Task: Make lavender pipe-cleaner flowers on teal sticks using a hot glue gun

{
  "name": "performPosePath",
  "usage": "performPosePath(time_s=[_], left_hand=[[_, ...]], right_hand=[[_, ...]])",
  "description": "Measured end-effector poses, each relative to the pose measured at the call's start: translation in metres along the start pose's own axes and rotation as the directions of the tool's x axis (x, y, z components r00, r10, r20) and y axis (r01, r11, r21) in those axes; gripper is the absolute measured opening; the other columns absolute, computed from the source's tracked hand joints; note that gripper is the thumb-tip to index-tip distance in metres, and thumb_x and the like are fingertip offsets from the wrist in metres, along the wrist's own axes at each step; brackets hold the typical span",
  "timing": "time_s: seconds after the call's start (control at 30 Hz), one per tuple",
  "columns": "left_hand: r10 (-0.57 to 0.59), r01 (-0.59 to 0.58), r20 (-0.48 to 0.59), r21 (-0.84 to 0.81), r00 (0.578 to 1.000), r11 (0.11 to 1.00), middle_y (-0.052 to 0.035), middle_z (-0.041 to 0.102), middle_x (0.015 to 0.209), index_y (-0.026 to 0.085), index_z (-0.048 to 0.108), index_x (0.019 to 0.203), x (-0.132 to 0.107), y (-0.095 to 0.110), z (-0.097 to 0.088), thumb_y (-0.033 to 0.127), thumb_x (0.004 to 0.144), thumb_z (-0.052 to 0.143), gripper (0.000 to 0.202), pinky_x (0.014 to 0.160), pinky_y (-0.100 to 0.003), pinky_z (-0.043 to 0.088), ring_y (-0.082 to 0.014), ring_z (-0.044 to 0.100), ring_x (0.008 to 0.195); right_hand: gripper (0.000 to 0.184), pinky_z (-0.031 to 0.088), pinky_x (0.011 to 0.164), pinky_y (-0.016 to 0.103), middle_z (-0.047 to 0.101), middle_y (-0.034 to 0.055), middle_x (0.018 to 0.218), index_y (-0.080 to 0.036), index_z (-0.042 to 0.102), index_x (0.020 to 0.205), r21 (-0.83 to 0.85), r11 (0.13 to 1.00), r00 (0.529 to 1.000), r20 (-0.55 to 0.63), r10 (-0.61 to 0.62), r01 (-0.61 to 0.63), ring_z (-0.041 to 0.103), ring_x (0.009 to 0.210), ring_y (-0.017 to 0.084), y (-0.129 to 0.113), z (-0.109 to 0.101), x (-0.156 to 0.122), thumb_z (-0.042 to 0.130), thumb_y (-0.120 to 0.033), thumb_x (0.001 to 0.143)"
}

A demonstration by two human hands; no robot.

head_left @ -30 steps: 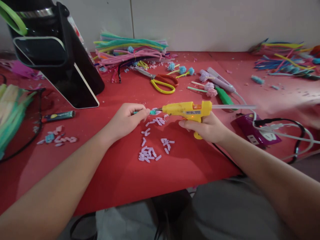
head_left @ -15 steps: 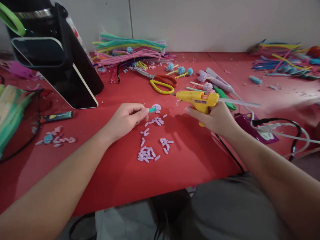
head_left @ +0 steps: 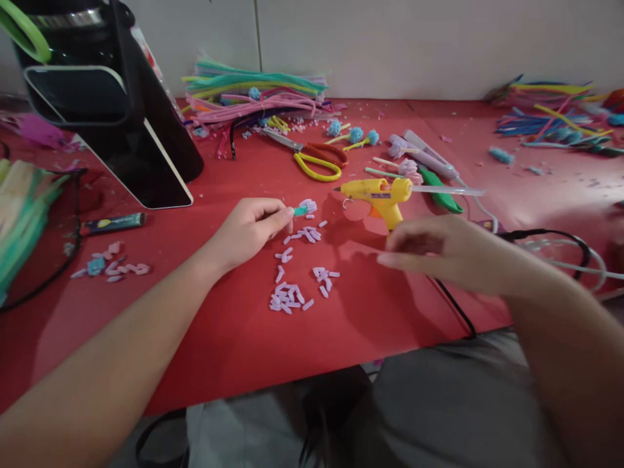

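Between the thumb and fingers of my left hand (head_left: 258, 225) is a green pipe-cleaner stem (head_left: 301, 210), tipped with a small lilac flower head (head_left: 309, 207). A yellow glue gun (head_left: 377, 196) stands on the table with its nozzle towards the left and a clear glue stick out of its back. My right hand (head_left: 433, 250) is just below and right of its handle, thumb and fingers apart, nothing in them. Short lilac pipe-cleaner pieces (head_left: 287, 297) lie in loose clusters between my hands.
Scissors (head_left: 319, 162) lie behind the glue gun, near blue flower heads (head_left: 355, 135) on stems. A black tumbler (head_left: 166, 110) and a phone (head_left: 163, 172) stand at the left. Bundled pipe cleaners (head_left: 258, 88) rest by the wall. Cables (head_left: 550, 240) run at the right.
My right hand has let go of the glue gun and drawn back towards me, below the handle. My left hand still holds the green stem in about the same place.
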State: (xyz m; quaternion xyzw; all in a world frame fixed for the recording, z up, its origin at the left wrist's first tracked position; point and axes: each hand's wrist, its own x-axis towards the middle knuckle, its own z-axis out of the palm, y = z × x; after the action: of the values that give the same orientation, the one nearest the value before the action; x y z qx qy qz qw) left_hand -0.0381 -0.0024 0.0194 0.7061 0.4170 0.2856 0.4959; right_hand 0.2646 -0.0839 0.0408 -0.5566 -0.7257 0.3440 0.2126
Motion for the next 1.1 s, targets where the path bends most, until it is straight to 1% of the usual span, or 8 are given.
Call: performPosePath(time_s=[0.07,0.23,0.33,0.5,0.7,0.9,1.0,1.1], left_hand=[[0.0,0.0,-0.003,-0.001,1.0,1.0,0.0052,0.039,0.052,0.015,0.062,0.069,0.0,0.0,0.001,0.035,0.092,0.059,0.031,0.048,-0.025,0.026,-0.0072,0.035,0.047],[0.012,-0.012,-0.001,0.009,1.0,1.0,0.0052,0.04,0.052,0.015,0.061,0.068,0.001,0.0,0.001,0.034,0.092,0.058,0.031,0.048,-0.025,0.027,-0.0073,0.036,0.046],[0.019,-0.019,0.002,0.006,1.0,1.0,0.0054,0.04,0.052,0.015,0.061,0.068,0.001,0.0,0.001,0.034,0.092,0.058,0.031,0.047,-0.025,0.027,-0.007,0.036,0.046],[0.012,-0.012,-0.003,0.003,1.0,1.0,0.0059,0.038,0.052,0.015,0.062,0.069,0.001,-0.001,0.001,0.037,0.093,0.058,0.033,0.047,-0.024,0.027,-0.007,0.035,0.047],[0.088,-0.073,-0.119,0.124,0.989,0.99,0.0041,0.044,0.056,0.015,0.065,0.072,-0.005,0.007,0.007,0.038,0.096,0.056,0.035,0.049,-0.024,0.03,-0.0076,0.038,0.05],[0.108,-0.081,-0.184,0.151,0.977,0.985,0.0034,0.047,0.057,0.016,0.07,0.079,-0.017,0.02,0.023,0.038,0.099,0.052,0.035,0.05,-0.024,0.033,-0.0087,0.042,0.051],[0.126,-0.1,-0.215,0.128,0.968,0.987,0.0033,0.05,0.06,0.016,0.068,0.08,-0.022,0.024,0.033,0.039,0.1,0.052,0.035,0.049,-0.023,0.034,-0.0083,0.043,0.052],[0.138,-0.111,-0.224,0.13,0.965,0.985,0.0028,0.053,0.063,0.016,0.066,0.078,-0.025,0.028,0.041,0.036,0.101,0.053,0.033,0.052,-0.023,0.036,-0.0079,0.044,0.054]], right_hand=[[0.017,0.047,0.064,0.031,0.073,0.0016,0.085,-0.025,0.072,0.089,-0.06,0.994,0.993,0.083,-0.087,0.092,0.062,0.069,0.015,-0.019,0.021,0.006,0.074,-0.041,0.088],[0.012,0.046,0.068,0.029,0.072,0.0018,0.087,-0.022,0.07,0.09,-0.115,0.984,0.985,0.126,-0.121,0.136,0.062,0.074,0.015,-0.041,0.058,0.018,0.077,-0.029,0.084],[0.009,0.046,0.071,0.029,0.071,0.002,0.089,-0.021,0.069,0.089,-0.132,0.985,0.988,0.12,-0.094,0.109,0.062,0.077,0.016,-0.043,0.062,0.017,0.076,-0.026,0.085],[0.005,0.047,0.076,0.029,0.072,0.0008,0.092,-0.021,0.067,0.087,-0.032,0.997,0.987,0.145,-0.065,0.071,0.064,0.081,0.014,-0.045,0.059,0.015,0.067,-0.022,0.092],[0.013,0.053,0.073,0.03,0.07,0.0011,0.087,-0.021,0.062,0.09,0.169,0.985,1.0,-0.006,-0.019,0.02,0.066,0.077,0.015,-0.037,0.053,0.018,0.063,-0.033,0.095],[0.012,0.056,0.084,0.034,0.078,0.0045,0.1,-0.02,0.075,0.099,0.289,0.953,0.981,-0.188,-0.037,0.092,0.072,0.09,0.019,-0.035,0.06,0.026,0.071,-0.026,0.089],[0.01,0.055,0.073,0.031,0.078,0.0033,0.087,-0.019,0.077,0.091,0.327,0.94,0.972,-0.234,-0.024,0.102,0.07,0.077,0.017,-0.041,0.063,0.028,0.072,-0.028,0.089],[0.018,0.049,0.062,0.028,0.07,0.0004,0.071,-0.018,0.072,0.082,0.277,0.956,0.969,-0.245,-0.028,0.097,0.061,0.064,0.013,-0.046,0.066,0.029,0.069,-0.032,0.092]])
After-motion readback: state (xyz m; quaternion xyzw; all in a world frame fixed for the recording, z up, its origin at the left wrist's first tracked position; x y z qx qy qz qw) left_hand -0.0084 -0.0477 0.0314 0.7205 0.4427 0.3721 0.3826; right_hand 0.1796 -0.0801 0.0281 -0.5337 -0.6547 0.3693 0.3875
